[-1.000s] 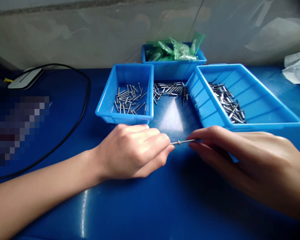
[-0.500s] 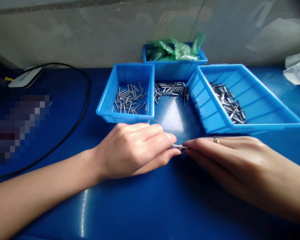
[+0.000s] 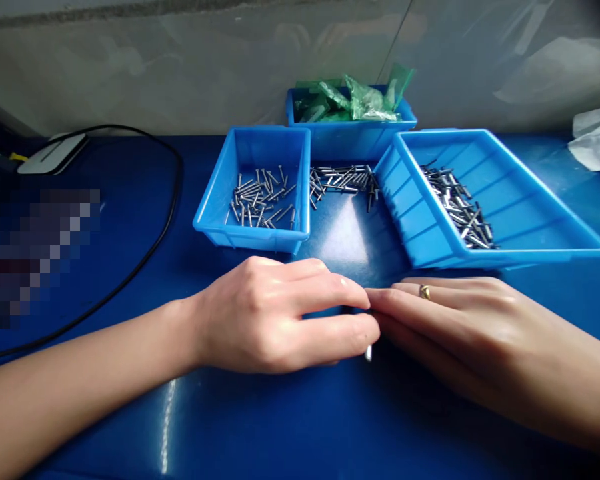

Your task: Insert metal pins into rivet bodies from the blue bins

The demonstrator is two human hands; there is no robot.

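My left hand (image 3: 290,317) and my right hand (image 3: 445,320) meet at their fingertips above the blue table. The bright silver end of a blind rivet (image 3: 369,353) sticks out below the left fingertips, pointing down towards me; its other end is hidden by the fingers. Left fingers are bent over it, with a gap between two of them. My right hand is closed, thumb and fingers pressed together against the left fingertips at the rivet. Beyond the hands, loose rivets (image 3: 343,179) lie on the table between two bins.
A blue bin (image 3: 253,237) at left holds screws (image 3: 263,197). The larger right bin (image 3: 540,253) holds rivets (image 3: 463,210). A rear bin (image 3: 355,137) contains green plastic bags (image 3: 365,100). A black cable (image 3: 173,207) and a white device (image 3: 53,155) are at left; white paper (image 3: 597,137) is far right.
The rivet, lying level between both hands before, now points downward and is mostly covered. My left fingers have moved right, spread apart and come against the right fingertips.
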